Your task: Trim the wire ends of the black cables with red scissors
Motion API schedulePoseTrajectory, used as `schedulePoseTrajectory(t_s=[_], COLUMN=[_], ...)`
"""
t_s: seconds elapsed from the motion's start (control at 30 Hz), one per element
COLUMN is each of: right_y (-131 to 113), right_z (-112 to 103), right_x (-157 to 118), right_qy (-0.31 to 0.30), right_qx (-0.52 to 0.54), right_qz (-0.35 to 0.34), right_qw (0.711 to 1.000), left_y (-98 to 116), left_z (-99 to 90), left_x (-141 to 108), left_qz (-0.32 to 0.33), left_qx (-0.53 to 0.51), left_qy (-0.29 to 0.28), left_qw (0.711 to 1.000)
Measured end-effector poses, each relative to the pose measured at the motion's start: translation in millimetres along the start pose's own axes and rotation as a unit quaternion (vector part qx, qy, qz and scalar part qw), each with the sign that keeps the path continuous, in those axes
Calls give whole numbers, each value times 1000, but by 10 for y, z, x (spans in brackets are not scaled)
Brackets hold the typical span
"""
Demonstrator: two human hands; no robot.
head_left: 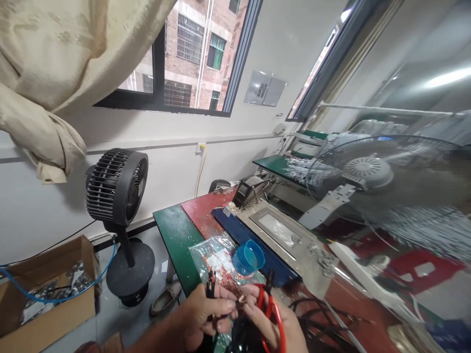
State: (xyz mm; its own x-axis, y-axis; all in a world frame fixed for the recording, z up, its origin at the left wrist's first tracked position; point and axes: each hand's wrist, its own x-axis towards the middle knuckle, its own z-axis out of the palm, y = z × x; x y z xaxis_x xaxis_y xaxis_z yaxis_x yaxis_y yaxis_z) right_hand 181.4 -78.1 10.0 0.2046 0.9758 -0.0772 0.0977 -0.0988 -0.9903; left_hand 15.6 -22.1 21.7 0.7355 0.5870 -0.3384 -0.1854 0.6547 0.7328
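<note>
At the bottom centre, my left hand [211, 311] is closed on a black cable [210, 289] whose thin coloured wire ends stick up past the fingers. My right hand [270, 323] has red-handled pliers [278, 318] hooked in it, their dark jaws pointing away from me. Its thumb and forefinger pinch a small bare copper wire end [241, 297], meeting the left fingertips there. Just beyond the hands, a clear plastic bag [200, 255] lies covered with red and copper-coloured wire scraps [224, 269]. A blue plastic cup [249, 257] stands on it.
A beige machine panel [274, 228] on a blue base [235, 230] occupies the table beyond. Black cables [324, 318] lie at right, near a large fan [368, 171]. Left of the green table edge [165, 225] stand a black fan [117, 186] and a cardboard box [55, 323].
</note>
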Motion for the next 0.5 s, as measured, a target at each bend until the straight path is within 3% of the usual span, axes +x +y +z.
schedulePoseTrajectory(t_s=[0.13, 0.3, 0.4, 0.5], right_y=[-120, -84, 19, 55], right_z=[78, 102, 57, 15], right_x=[-56, -51, -8, 0], right_qy=[-21, 6, 57, 58], right_qx=[-15, -26, -51, -95], right_qz=[-7, 31, 17, 1], right_qw=[1000, 999, 997, 994], left_y=[-55, -161, -159, -90], left_z=[15, 68, 77, 47], left_x=[-2, 49, 78, 71], left_qz=[-9, 18, 37, 59], left_qx=[3, 56, 44, 18], left_qy=[-17, 55, 93, 147], left_qw=[1000, 997, 994, 987])
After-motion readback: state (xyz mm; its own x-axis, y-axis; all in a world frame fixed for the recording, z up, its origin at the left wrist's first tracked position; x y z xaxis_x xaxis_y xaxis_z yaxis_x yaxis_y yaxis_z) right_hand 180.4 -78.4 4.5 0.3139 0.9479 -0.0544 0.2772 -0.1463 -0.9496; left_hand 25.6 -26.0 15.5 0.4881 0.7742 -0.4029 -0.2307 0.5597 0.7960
